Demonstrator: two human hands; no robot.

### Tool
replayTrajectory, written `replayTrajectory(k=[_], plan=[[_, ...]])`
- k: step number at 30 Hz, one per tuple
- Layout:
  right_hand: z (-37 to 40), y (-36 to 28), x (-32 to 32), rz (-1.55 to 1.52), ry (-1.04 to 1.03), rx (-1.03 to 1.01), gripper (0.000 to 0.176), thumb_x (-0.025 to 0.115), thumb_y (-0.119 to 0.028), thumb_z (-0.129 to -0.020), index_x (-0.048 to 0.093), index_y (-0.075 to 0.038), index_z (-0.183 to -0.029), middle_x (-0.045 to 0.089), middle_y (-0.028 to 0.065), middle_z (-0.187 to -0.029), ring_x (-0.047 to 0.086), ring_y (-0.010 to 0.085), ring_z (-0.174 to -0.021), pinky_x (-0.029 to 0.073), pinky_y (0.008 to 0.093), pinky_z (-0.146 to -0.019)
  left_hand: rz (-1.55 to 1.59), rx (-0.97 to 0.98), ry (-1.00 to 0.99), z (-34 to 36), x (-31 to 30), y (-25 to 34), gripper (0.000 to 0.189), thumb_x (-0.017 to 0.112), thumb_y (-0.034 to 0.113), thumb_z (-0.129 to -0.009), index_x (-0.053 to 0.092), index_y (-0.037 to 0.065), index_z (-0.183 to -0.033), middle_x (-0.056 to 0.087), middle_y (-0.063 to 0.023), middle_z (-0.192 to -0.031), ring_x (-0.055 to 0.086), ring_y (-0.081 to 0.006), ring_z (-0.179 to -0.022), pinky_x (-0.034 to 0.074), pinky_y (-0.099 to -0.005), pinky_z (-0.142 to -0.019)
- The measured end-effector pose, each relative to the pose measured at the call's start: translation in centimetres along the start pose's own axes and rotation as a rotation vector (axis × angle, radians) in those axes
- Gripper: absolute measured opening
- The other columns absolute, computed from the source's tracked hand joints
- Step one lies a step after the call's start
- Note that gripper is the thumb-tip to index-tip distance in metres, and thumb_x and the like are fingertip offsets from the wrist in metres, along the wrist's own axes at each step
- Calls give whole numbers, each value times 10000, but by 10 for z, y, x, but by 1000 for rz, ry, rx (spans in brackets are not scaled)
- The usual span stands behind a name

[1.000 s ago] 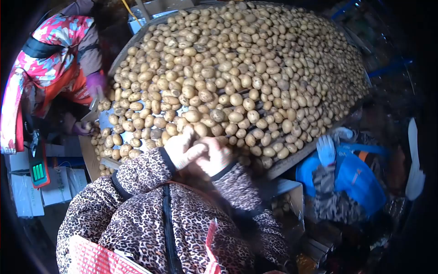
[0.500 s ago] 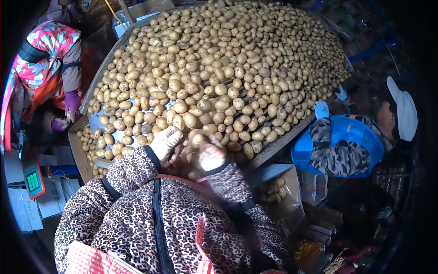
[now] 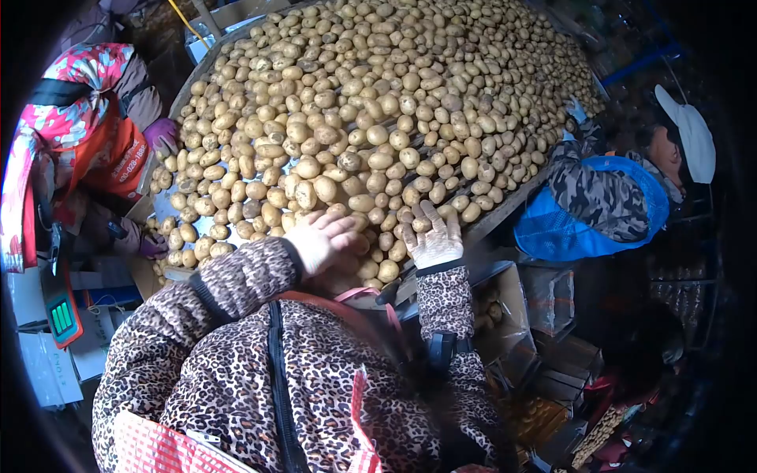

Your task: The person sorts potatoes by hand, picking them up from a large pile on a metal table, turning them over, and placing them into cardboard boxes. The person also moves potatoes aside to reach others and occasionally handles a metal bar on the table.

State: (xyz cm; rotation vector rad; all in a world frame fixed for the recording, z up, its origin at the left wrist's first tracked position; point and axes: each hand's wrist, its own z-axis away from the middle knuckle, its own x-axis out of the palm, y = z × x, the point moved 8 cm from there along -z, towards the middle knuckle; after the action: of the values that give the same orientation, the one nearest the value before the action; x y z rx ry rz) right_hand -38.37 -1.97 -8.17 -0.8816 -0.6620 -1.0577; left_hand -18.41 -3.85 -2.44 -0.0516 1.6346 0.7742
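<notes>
A broad heap of potatoes (image 3: 355,102) covers the slatted table in front of me. My left hand (image 3: 322,239) lies over the near edge of the heap, palm down, with its fingers spread toward the right and potatoes just beyond them. To its right, my right hand (image 3: 434,236) rests with spread fingers on potatoes beside the table's near edge (image 3: 505,211). Neither hand is closed round a potato. Several potatoes lie between the two hands. Both sleeves are leopard-patterned.
A person in a floral sleeve and purple gloves (image 3: 162,136) is at the left. Another, in a blue apron (image 3: 544,225), reaches over the heap at the right. A scale (image 3: 61,317) stands at lower left, a cardboard box (image 3: 511,303) at lower right.
My hands have moved apart, the right one outward to the right, and their fingers have opened. The potato between them is no longer held. The left person's gloved hand has moved onto the potatoes.
</notes>
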Motion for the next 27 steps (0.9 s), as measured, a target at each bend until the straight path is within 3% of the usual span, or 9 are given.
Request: replayTrajectory(k=[2, 5, 11, 14, 16, 20, 23, 26, 27], plan=[[-14, 4, -32, 209, 101, -49, 432, 514, -403, -925, 619, -51, -1152, 613, 95, -1135, 583, 244, -970, 473, 392, -790, -275, 313, 70, -15, 22, 5, 592, 656, 382, -759, 494, 169, -1287, 443, -42, -1398, 342, -265, -1341, 239, -545, -1097], [-6, 17, -10, 257, 413, -61, 270, 624, -170, -874, 633, -64, -1122, 625, 18, -846, 577, 147, -634, 427, 261, -511, -251, 287, -49, -44, 39, -19, 703, 665, 488, -724, 471, 145, -1307, 424, -39, -1416, 331, -264, -1347, 208, -572, -1096], [-6, 2, -20, 827, 282, -159, 287, 592, -70, -861, 624, -66, -1146, 655, 18, -860, 564, 108, -631, 443, 249, -520, -495, -149, -9, -51, -4, -123, 877, 690, 535, -693, 303, 280, -1437, 401, -29, -1439, 335, -268, -1343, 208, -575, -1078], [-2, -8, -34, 1015, 354, -132, 270, 556, -27, -861, 627, -37, -1121, 648, 58, -967, 594, 141, -810, 489, 269, -698, -509, -572, -350, -34, -45, -177, 836, 669, 449, -756, 257, 298, -1467, 318, 16, -1498, 260, -310, -1373, 199, -605, -1067], [-16, -9, -62, 1230, 340, -153, 248, 547, -12, -861, 627, -16, -1096, 648, 89, -1044, 594, 176, -984, 472, 292, -896, -497, -574, -249, -8, -50, -202, 655, 604, 402, -823, 350, 321, -1421, 305, -25, -1498, 274, -311, -1362, 202, -622, -1054], [-27, -8, -8, 2042, 190, -389, 259, 592, -183, -851, 625, -79, -1086, 665, 190, -944, 641, 315, -902, 507, 402, -824, -527, -492, 26, 35, -55, -190, 636, 658, 331, -788, 420, 300, -1377, 352, -75, -1462, 352, -337, -1308, 227, -610, -1053], [-65, -13, 8, 2286, 428, -255, 338, 544, -295, -874, 613, -101, -1143, 540, 200, -1213, 589, 377, -1022, 498, 440, -870, -412, -448, 240, 73, -45, -166, 654, 703, 225, -711, 480, 136, -1320, 447, -198, -1353, 404, -392, -1252, 312, -545, -1027], [-110, 22, 14, 2518, 328, 136, 658, 631, -266, -822, 327, -115, -1385, 390, 195, -1336, 556, 329, -1106, 500, 431, -906, -190, -370, 362, 98, -31, -132, 562, 682, 144, -710, 533, 77, -1248, 464, -232, -1304, 443, -428, -1188, 361, -527, -995], [-94, 44, 53, 2606, 124, -29, 686, 659, -254, -797, 310, -92, -1365, 425, 210, -1263, 575, 330, -1075, 517, 423, -884, -49, -347, 382, 101, -24, -126, 506, 670, 141, -724, 549, 51, -1207, 478, -225, -1284, 445, -431, -1171, 365, -518, -991]])
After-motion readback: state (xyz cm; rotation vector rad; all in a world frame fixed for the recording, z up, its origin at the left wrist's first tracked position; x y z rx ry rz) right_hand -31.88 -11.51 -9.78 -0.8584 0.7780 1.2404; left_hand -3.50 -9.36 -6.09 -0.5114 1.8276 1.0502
